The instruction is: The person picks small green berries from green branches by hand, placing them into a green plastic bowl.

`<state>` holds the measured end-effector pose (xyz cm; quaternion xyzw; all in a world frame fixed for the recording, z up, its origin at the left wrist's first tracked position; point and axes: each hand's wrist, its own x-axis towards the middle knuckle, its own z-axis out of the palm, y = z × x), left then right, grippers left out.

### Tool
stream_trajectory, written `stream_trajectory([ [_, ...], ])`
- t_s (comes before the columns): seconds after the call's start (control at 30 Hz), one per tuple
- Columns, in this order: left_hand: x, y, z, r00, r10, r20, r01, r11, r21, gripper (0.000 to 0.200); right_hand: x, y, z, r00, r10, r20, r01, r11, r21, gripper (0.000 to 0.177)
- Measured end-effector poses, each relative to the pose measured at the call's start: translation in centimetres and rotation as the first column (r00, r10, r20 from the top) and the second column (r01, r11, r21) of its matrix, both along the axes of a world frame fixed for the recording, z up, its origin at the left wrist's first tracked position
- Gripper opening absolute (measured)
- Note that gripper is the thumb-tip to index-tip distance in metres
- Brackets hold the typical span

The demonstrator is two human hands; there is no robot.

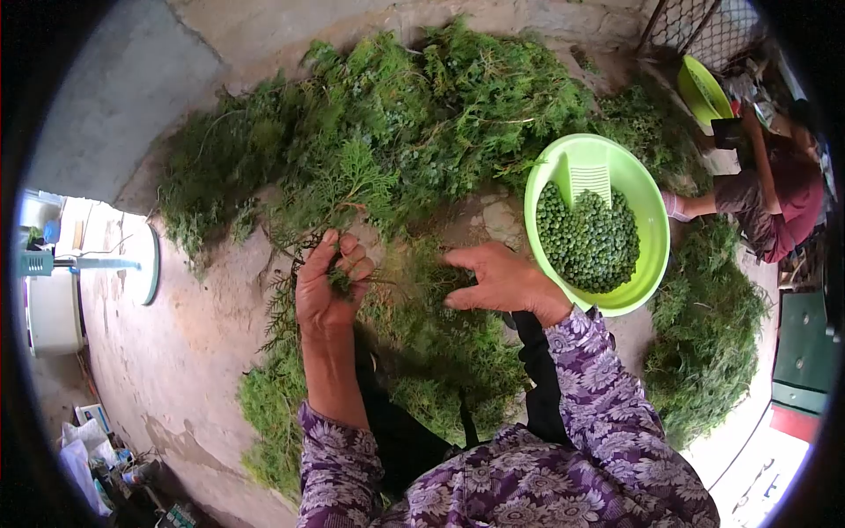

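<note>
My left hand (330,280) is closed round a green sprig (341,282), its fingers curled in above the wrist. To the right, my right hand (493,280) has its thumb and forefinger apart, pointing left towards the sprig, with nothing visible between them. Close beside my right wrist stands a light green basin (656,224) with a ribbed washboard part, holding many small round green cones (585,238). A large heap of leafy green branches (422,114) lies beyond both hands, and more cut greenery (458,361) lies below them, between my legs.
Another person (775,189) in a dark red top sits at the right, near a second green basin (704,91). More branches (709,334) lie at the lower right. A white container (53,312) stands at the far left, with clutter (106,453) below it.
</note>
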<state>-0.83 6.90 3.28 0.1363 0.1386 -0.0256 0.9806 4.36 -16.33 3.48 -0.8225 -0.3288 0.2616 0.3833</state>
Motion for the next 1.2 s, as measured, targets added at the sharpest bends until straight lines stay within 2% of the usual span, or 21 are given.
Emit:
stream_trajectory([
  [0.07, -0.1, 0.5, -0.8, 0.997, -0.027, 0.069, 0.026, 1.0, 0.016, 0.009, 0.4, 0.1, -0.2, 0.99, 0.118, -0.071, -0.12, 0.993, -0.021, 0.047],
  [0.13, 0.0, 0.0, 0.0, 0.988, -0.058, 0.142, 0.053, 0.998, 0.032, 0.011, 0.1, 0.1, -0.4, 0.982, 0.076, -0.172, -0.066, 0.996, 0.065, 0.044],
  [0.2, -0.2, -1.2, 1.5, 0.959, 0.223, -0.173, -0.135, 0.901, 0.412, 0.026, 0.0, 0.2, -1.0, 0.961, 0.042, -0.273, -0.003, 0.99, 0.144, 0.04],
  [0.33, -0.2, -2.6, 1.8, 0.996, 0.089, -0.016, -0.079, 0.939, 0.334, 0.033, 0.0, 0.8, -0.5, 0.938, -0.202, -0.283, 0.287, 0.908, 0.306, 0.032],
  [0.4, -0.2, -3.3, 0.9, 0.978, 0.188, -0.091, -0.052, 0.64, 0.767, 0.041, 0.1, 1.2, 0.3, 0.918, -0.299, -0.261, 0.381, 0.848, 0.367, 0.031],
  [0.43, -0.2, -3.8, 0.7, 0.976, 0.195, -0.1, -0.009, 0.494, 0.869, 0.046, 0.1, 1.3, 0.4, 0.904, -0.426, 0.037, 0.391, 0.858, 0.333, 0.029],
  [0.47, -0.4, -4.3, 0.5, 0.976, 0.194, -0.097, -0.012, 0.494, 0.869, 0.046, 0.1, 1.4, 0.5, 0.8, -0.499, 0.333, 0.412, 0.86, 0.301, 0.027],
  [0.5, -0.6, -4.9, 0.4, 0.981, 0.14, -0.135, 0.065, 0.42, 0.905, 0.052, -0.1, 1.7, 1.1, 0.728, -0.51, 0.457, 0.396, 0.858, 0.327, 0.025],
  [0.53, -0.8, -5.5, 0.4, 0.98, 0.089, -0.179, 0.139, 0.338, 0.931, 0.058, -0.1, 2.0, 1.1, 0.728, -0.51, 0.459, 0.395, 0.858, 0.327, 0.025],
  [0.6, -1.1, -6.0, 0.3, 0.98, 0.087, -0.18, 0.137, 0.363, 0.922, 0.05, -0.3, 2.7, 0.8, 0.629, -0.425, 0.651, 0.325, 0.904, 0.277, 0.027],
  [0.67, -1.1, -5.6, -0.8, 0.957, -0.089, -0.276, 0.262, 0.674, 0.69, 0.04, -0.7, 3.4, -0.1, 0.644, -0.39, 0.658, 0.258, 0.921, 0.293, 0.027],
  [0.7, -0.9, -5.9, -0.2, 0.952, -0.043, -0.303, 0.22, 0.786, 0.578, 0.031, -0.9, 3.7, -0.3, 0.657, -0.355, 0.665, 0.194, 0.932, 0.306, 0.029],
  [0.8, -1.0, -5.4, -0.7, 0.956, 0.045, -0.289, 0.089, 0.895, 0.436, 0.027, -1.9, 4.5, -0.1, 0.664, -0.294, 0.688, 0.092, 0.945, 0.314, 0.03],
  [0.83, -1.0, -5.0, -2.0, 0.91, 0.166, -0.381, 0.022, 0.896, 0.443, 0.025, -2.2, 4.7, -0.1, 0.698, -0.297, 0.651, 0.078, 0.936, 0.342, 0.034],
  [0.87, -1.1, -4.2, -3.0, 0.909, 0.171, -0.38, 0.017, 0.896, 0.443, 0.025, -2.3, 4.7, 0.2, 0.699, -0.293, 0.652, 0.073, 0.937, 0.343, 0.034],
  [0.93, -1.1, -2.5, -3.1, 0.904, 0.079, -0.421, 0.211, 0.773, 0.598, 0.024, -2.4, 4.7, 1.5, 0.8, -0.299, 0.52, 0.136, 0.935, 0.328, 0.035],
  [0.97, -1.1, -2.2, -3.1, 0.903, 0.082, -0.421, 0.209, 0.773, 0.599, 0.024, -2.3, 4.5, 1.7, 0.801, -0.297, 0.52, 0.133, 0.935, 0.328, 0.035],
  [1.03, -0.7, -1.9, -2.3, 0.958, 0.128, -0.257, 0.025, 0.854, 0.519, 0.024, -1.6, 4.0, 2.0, 0.909, -0.397, 0.127, 0.259, 0.776, 0.575, 0.033],
  [1.1, -0.3, -2.2, -0.7, 0.931, 0.201, -0.305, -0.015, 0.855, 0.518, 0.022, -1.2, 3.2, 1.9, 0.823, -0.398, -0.407, 0.569, 0.585, 0.578, 0.026],
  [1.13, -0.3, -2.4, -0.1, 0.898, 0.265, -0.35, -0.05, 0.854, 0.517, 0.021, -0.6, 2.7, 1.5, 0.823, -0.396, -0.408, 0.568, 0.586, 0.577, 0.026],
  [1.2, -0.1, -2.4, 0.0, 0.867, 0.29, -0.406, -0.03, 0.843, 0.536, 0.019, 0.6, 2.0, 0.6, 0.712, -0.428, -0.556, 0.702, 0.452, 0.551, 0.016],
])
